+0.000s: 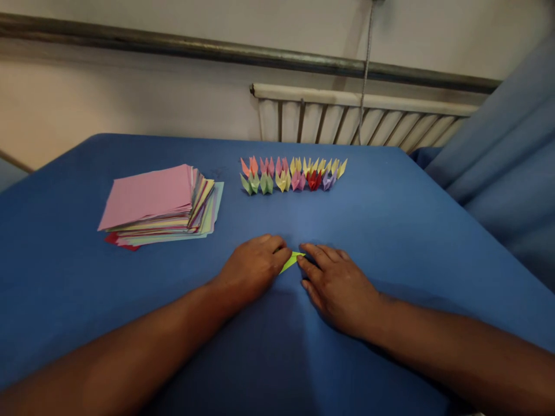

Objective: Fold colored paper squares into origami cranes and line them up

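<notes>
A small folded piece of bright yellow-green paper (291, 261) lies on the blue table between my hands. My left hand (256, 264) grips its left part, with fingers curled and thumb on top, hiding much of it. My right hand (336, 280) rests palm down to the right, fingers stretched out, one fingertip touching the paper's pointed right end. Beyond my hands stand several folded paper cranes (282, 181) in two close rows, in green, yellow, pink, red, purple and orange.
A thick stack of coloured paper sheets (150, 196), pink on top, lies at the left. The blue table (390, 231) runs back toward a wall with a metal pipe (217, 51) and a white radiator (347, 97). A blue curtain (507, 150) hangs at the right.
</notes>
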`<move>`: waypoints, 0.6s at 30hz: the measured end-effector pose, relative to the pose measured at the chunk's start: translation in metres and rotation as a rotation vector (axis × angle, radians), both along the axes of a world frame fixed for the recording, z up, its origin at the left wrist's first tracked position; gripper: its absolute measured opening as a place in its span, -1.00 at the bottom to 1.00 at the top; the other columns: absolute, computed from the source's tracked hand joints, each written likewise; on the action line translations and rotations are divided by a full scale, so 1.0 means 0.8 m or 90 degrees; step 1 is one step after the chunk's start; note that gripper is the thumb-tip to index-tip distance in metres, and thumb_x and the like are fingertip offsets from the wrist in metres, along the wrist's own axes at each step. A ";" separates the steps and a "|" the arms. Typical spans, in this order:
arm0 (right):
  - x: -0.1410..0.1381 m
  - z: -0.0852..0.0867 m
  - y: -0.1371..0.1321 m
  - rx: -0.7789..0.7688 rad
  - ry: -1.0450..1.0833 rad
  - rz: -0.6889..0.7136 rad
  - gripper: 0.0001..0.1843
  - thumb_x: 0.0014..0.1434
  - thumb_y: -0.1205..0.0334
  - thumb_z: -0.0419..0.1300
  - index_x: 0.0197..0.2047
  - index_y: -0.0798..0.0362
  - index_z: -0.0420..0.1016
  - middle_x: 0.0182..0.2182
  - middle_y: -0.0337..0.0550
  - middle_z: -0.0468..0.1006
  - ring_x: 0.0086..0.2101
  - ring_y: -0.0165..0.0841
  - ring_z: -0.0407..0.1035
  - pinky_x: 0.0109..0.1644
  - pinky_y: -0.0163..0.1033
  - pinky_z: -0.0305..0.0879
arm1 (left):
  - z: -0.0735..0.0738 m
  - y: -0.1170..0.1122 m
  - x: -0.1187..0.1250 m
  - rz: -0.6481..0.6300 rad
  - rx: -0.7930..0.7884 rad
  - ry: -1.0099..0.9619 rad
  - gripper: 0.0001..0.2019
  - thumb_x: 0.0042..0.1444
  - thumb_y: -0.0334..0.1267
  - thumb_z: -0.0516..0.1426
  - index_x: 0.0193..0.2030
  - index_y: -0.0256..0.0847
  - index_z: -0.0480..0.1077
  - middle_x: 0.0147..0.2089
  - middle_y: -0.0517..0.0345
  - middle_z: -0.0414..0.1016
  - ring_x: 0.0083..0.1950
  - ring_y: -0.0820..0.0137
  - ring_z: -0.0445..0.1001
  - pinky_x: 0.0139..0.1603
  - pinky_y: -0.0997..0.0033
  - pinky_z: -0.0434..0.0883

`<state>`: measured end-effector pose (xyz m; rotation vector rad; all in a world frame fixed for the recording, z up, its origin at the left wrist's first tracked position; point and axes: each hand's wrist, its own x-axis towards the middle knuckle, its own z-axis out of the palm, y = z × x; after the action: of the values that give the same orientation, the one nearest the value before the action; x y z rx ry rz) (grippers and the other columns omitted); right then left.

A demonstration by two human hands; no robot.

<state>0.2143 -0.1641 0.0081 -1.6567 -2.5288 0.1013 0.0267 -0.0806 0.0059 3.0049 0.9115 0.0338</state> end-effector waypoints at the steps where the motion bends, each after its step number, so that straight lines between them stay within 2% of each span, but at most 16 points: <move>1: 0.000 0.000 -0.001 -0.001 0.000 0.000 -0.55 0.31 0.21 -0.03 0.20 0.13 0.34 0.23 0.07 0.28 0.13 -0.08 0.21 0.14 0.07 0.21 | 0.000 0.000 0.000 -0.001 -0.004 -0.003 -0.81 0.27 -0.30 -0.02 -0.15 -0.20 0.42 -0.18 0.09 0.43 -0.21 0.32 0.35 -0.26 0.36 0.29; 10: 0.007 0.004 0.002 0.000 0.032 -0.033 -0.58 0.30 0.25 -0.06 0.12 0.19 0.42 0.19 0.08 0.33 0.07 -0.13 0.29 0.14 0.01 0.26 | 0.011 -0.001 0.000 0.004 -0.040 0.018 -0.78 0.28 -0.30 -0.04 -0.12 -0.19 0.43 -0.15 0.07 0.43 -0.19 0.33 0.35 -0.24 0.36 0.29; 12: 0.008 0.001 0.004 0.016 0.049 -0.044 -0.55 0.31 0.22 -0.06 0.19 0.17 0.35 0.23 0.09 0.27 0.12 -0.12 0.24 0.16 0.02 0.23 | 0.012 -0.002 0.001 0.006 -0.037 0.027 -0.77 0.29 -0.30 -0.04 -0.13 -0.19 0.43 -0.14 0.07 0.43 -0.20 0.33 0.35 -0.25 0.36 0.28; 15: 0.005 -0.003 0.006 0.023 0.048 -0.022 -0.42 0.30 0.06 0.00 0.31 0.11 0.17 0.31 0.07 0.12 0.23 -0.07 0.08 0.21 0.08 0.13 | 0.012 -0.003 0.001 0.009 -0.037 0.028 -0.76 0.30 -0.26 -0.06 -0.09 -0.18 0.42 -0.14 0.09 0.44 -0.19 0.32 0.35 -0.25 0.36 0.28; 18: -0.001 -0.005 0.006 -0.005 0.029 -0.008 -0.37 0.28 -0.04 0.01 0.31 0.09 0.17 0.33 0.07 0.07 0.26 -0.04 0.01 0.23 0.11 0.08 | 0.012 -0.003 0.002 0.010 -0.037 0.022 -0.76 0.30 -0.25 -0.06 -0.10 -0.19 0.42 -0.14 0.08 0.44 -0.20 0.33 0.35 -0.26 0.37 0.27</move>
<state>0.2138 -0.1597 0.0037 -1.6528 -2.4886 0.1451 0.0280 -0.0832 0.0156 2.9538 0.9233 -0.0433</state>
